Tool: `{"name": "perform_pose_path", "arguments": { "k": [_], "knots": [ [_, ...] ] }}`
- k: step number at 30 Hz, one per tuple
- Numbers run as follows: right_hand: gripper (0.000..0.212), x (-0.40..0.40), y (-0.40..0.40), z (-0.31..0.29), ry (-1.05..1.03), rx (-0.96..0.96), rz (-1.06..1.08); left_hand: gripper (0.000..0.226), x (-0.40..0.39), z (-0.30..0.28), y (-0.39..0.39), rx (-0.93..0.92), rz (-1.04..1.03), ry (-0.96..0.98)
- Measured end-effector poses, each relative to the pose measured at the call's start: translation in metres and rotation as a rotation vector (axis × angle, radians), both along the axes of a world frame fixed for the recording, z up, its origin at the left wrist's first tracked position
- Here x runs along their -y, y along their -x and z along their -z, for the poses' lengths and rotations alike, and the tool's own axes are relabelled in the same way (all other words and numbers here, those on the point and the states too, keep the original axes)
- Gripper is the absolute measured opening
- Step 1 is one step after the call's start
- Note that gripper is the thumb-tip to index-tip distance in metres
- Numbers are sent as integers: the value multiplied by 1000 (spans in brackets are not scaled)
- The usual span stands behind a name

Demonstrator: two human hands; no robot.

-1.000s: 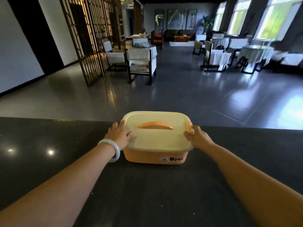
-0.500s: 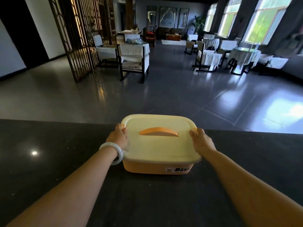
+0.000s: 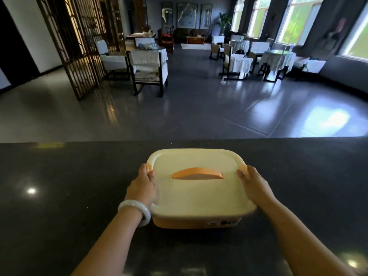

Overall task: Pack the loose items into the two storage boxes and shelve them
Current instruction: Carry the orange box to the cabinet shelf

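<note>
Between the hands sits the lidded storage box [image 3: 201,194] on the dark counter [image 3: 59,196] — left hand [image 3: 141,189] and right hand [image 3: 253,186] each curled over a side latch, likely for carrying level.

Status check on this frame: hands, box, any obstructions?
Left hand and right hand grip the side clips of the storage box. Lid on, box resting on the dark counter. Nothing around it on the counter in view.

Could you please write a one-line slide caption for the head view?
Both hands, left and right, grip the sides of a lidded orange storage box on a dark counter.
</note>
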State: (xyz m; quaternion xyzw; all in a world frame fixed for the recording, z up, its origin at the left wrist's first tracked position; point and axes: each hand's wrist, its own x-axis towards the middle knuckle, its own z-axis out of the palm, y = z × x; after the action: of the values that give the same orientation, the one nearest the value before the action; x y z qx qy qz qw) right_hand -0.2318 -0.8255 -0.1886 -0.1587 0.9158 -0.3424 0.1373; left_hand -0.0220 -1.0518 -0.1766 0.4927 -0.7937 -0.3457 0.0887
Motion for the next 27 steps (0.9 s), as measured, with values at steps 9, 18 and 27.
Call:
{"name": "perform_pose_path", "arguments": {
  "k": [9, 18, 27],
  "knots": [
    [44, -124, -70, 13, 22, 22, 189, 56, -91, 6, -42, -69, 144, -55],
    [34, -259, -92, 10, 178, 62, 333, 59, -204, -6, -38, -130, 257, -53],
    [34, -507, -125, -3, 189, -48, 634, 55, -416, -7, 26, -238, 593, -58]
  ]
}}
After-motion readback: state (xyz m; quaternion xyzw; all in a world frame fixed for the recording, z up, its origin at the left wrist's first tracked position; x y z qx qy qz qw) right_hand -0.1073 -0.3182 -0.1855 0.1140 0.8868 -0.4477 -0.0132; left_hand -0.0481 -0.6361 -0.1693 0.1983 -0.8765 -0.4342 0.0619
